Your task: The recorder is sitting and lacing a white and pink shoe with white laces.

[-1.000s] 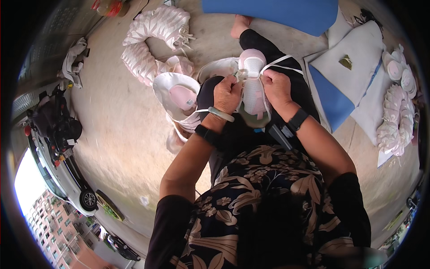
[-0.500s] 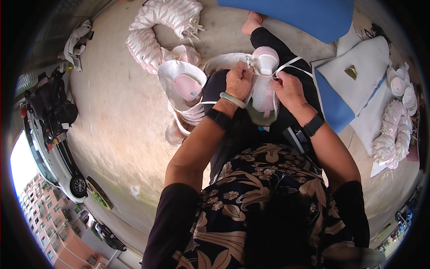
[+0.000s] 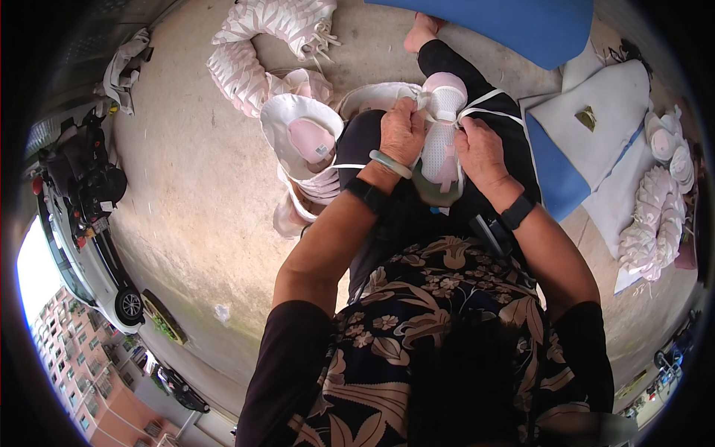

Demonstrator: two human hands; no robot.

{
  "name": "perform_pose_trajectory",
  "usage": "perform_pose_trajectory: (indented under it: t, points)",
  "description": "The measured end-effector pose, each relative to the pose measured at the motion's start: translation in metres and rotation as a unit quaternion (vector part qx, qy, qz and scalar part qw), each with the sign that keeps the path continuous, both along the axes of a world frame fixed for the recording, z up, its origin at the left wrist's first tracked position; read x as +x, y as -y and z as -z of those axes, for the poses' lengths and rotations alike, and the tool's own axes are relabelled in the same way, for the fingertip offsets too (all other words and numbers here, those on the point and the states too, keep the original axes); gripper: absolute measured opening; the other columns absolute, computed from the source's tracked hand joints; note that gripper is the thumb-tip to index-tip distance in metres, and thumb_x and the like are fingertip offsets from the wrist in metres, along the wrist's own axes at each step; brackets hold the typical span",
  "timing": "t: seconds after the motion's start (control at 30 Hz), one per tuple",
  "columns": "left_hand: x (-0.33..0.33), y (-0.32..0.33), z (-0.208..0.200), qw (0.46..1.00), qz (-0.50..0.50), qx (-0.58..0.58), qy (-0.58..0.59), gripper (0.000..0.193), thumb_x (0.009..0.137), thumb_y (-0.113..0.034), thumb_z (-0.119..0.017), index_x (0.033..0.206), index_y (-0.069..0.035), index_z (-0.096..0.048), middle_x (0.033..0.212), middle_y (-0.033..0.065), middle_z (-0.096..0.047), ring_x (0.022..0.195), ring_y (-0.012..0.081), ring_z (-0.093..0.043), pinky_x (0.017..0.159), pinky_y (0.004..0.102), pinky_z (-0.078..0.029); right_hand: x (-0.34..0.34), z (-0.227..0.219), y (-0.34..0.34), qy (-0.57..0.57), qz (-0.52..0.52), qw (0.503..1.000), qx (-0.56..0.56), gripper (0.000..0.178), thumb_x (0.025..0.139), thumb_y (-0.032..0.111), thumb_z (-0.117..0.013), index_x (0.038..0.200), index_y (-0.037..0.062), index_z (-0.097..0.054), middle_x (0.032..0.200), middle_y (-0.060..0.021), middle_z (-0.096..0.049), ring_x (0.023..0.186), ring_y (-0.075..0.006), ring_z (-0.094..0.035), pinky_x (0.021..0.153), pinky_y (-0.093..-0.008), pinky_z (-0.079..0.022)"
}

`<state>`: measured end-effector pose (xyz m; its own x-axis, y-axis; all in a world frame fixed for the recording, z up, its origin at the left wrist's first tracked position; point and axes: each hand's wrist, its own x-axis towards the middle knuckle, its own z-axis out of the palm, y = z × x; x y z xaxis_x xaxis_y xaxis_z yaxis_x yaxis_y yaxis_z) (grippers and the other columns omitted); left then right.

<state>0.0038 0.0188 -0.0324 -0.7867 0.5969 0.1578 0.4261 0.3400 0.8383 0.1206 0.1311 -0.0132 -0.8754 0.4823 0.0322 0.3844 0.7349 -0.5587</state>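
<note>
A white and pink shoe upper (image 3: 438, 155) rests over my lap, its pink-edged tongue (image 3: 447, 91) pointing away from me. My left hand (image 3: 402, 136) is closed in a pinch at the left side of the upper, by the tongue. On the other side, the fingers of my right hand (image 3: 482, 151) pinch a white shoelace (image 3: 484, 97), whose loop stretches out to the right across my black trouser leg. Another strand of white lace runs left, below my left wrist. What lies between my left fingertips is hidden.
More white and pink shoe uppers (image 3: 302, 138) are piled left of my knee. A long curved stack of uppers (image 3: 240, 71) lies beyond them. At right are white and blue sheets (image 3: 588, 127) and another stack of uppers (image 3: 652, 216). A blue panel (image 3: 514, 30) stands at the far side.
My left hand has shifted slightly to the right, fingers still pinched. The right hand keeps nearly the same place at the lace. The upper has hardly moved.
</note>
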Motion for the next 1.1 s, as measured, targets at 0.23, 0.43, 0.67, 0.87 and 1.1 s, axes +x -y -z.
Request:
perform_pose_trajectory:
  t: [0.23, 0.43, 0.67, 0.87, 1.1]
  points:
    - [-0.003, -0.007, -0.002, 0.988, 0.106, -0.011, -0.111, 0.01, 0.073, -0.008, -0.057, 0.078, -0.002, -0.051, 0.066, 0.018, -0.055, 0.063, 0.0396, -0.054, 0.056, 0.0421, -0.044, 0.004, 0.0, 0.004, -0.017, -0.012, 1.0, 0.013, 0.015, 0.075, 0.013, -0.05, 0.083, 0.001, -0.052, 0.078, -0.0164, -0.055, 0.07, -0.0338, -0.057, 0.062, -0.0411, -0.047]
    - [-0.004, -0.006, -0.013, 0.992, 0.078, -0.098, -0.005, 0.016, 0.071, -0.012, -0.062, 0.079, -0.002, -0.051, 0.071, 0.017, -0.057, 0.069, 0.0343, -0.058, 0.059, 0.0375, -0.046, 0.005, 0.0, 0.004, -0.038, -0.002, 0.999, 0.02, 0.016, 0.074, 0.011, -0.05, 0.087, 0.0014, -0.049, 0.078, -0.0161, -0.055, 0.071, -0.0341, -0.057, 0.062, -0.0414, -0.047]
    - [0.008, 0.017, -0.032, 0.989, 0.121, -0.084, -0.007, 0.042, 0.068, -0.015, -0.07, 0.104, -0.006, -0.05, 0.086, 0.0168, -0.06, 0.074, 0.0305, -0.06, 0.065, 0.0372, -0.048, 0.005, -0.032, 0.009, -0.004, 0.065, 0.997, -0.051, 0.02, 0.074, 0.012, -0.051, 0.093, 0.0035, -0.052, 0.083, -0.0142, -0.056, 0.075, -0.0329, -0.057, 0.064, -0.0396, -0.048]
    - [0.003, 0.025, -0.036, 0.977, 0.188, -0.1, -0.031, 0.055, 0.069, -0.012, -0.066, 0.119, -0.003, -0.045, 0.101, 0.0201, -0.057, 0.089, 0.034, -0.058, 0.077, 0.0373, -0.048, -0.006, -0.037, 0.009, -0.129, -0.137, 0.979, 0.074, 0.012, 0.072, 0.012, -0.056, 0.083, 0.0124, -0.059, 0.076, -0.0033, -0.051, 0.073, -0.0227, -0.055, 0.064, -0.0356, -0.04]
    - [0.005, 0.022, -0.035, 0.963, 0.201, -0.138, -0.117, 0.042, 0.072, -0.007, -0.055, 0.113, 0.001, -0.047, 0.097, 0.0198, -0.058, 0.085, 0.0342, -0.059, 0.073, 0.0383, -0.048, -0.007, -0.024, 0.008, -0.1, -0.139, 0.97, 0.17, 0.015, 0.071, 0.015, -0.059, 0.085, 0.0112, -0.061, 0.072, -0.0008, -0.05, 0.07, -0.0173, -0.056, 0.065, -0.0337, -0.035]
